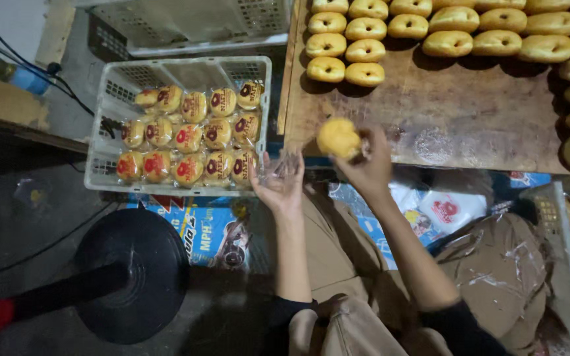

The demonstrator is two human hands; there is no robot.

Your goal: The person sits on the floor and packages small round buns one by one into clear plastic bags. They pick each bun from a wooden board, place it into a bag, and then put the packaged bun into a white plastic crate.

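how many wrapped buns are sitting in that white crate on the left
14 wrapped buns lie in the white crate: five in the far row, four in the middle, five in the near row. More could lie hidden underneath.

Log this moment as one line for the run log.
right hand: holds yellow bun | left hand: holds clear wrapper | white crate: wrapped buns | wooden board: unwrapped buns
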